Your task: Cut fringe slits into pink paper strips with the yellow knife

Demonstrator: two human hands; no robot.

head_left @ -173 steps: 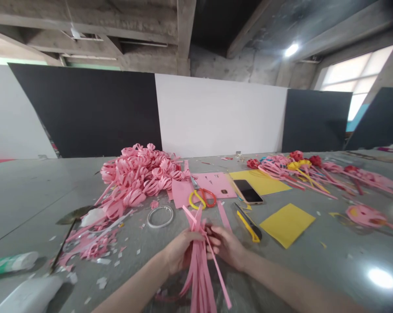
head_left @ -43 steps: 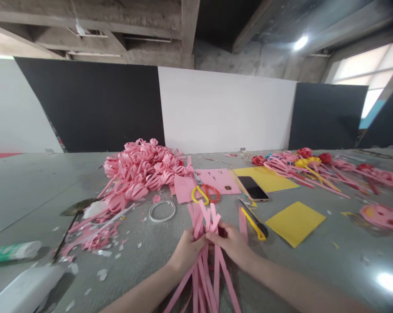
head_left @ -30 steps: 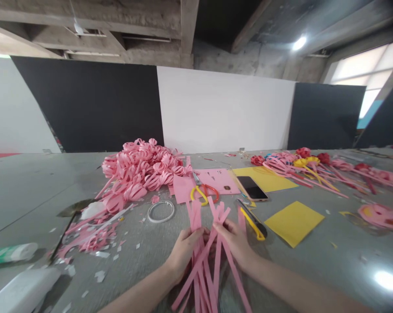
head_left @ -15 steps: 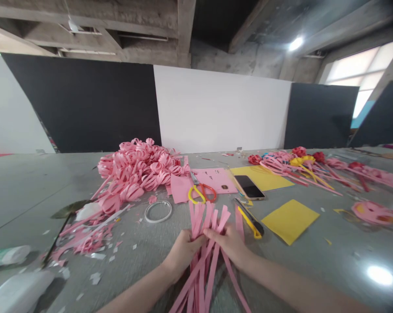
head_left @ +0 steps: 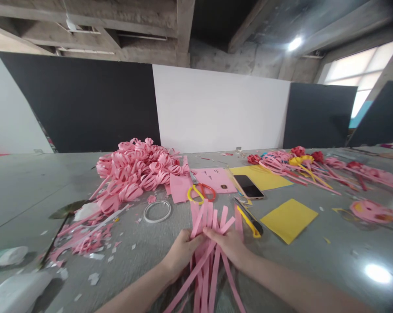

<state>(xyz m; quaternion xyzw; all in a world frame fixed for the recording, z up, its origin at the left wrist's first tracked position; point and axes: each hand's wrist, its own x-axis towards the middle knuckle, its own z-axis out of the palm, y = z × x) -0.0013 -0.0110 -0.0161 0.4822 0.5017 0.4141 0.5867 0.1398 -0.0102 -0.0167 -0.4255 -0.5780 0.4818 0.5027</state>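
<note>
A bundle of long pink paper strips (head_left: pixel 205 278) runs between my hands, its upper ends fanned out and its lower ends trailing past the bottom of the view. My left hand (head_left: pixel 183 252) is closed on the bundle's left side. From the right, my right hand (head_left: pixel 230 245) grips the same strips, and the two thumbs nearly meet on top. The fingers beneath the strips are hidden. Just beyond the strip ends lie scissors (head_left: pixel 196 194) with one yellow and one red handle. A yellow-and-black utility knife (head_left: pixel 250 219) rests right of my right hand.
A heap of pink paper loops (head_left: pixel 134 169) stands back left. A roll of tape (head_left: pixel 157 211), pink sheets (head_left: pixel 216 180), a phone (head_left: pixel 248 187) and a yellow square (head_left: pixel 290 221) lie around. Paper flowers (head_left: pixel 290 161) are at back right; a glue bottle (head_left: pixel 8 256) is left.
The upper strip ends have shifted, with one now leaning further right. Both hands keep hold of the bundle in nearly the same place. The view has moved very slightly.
</note>
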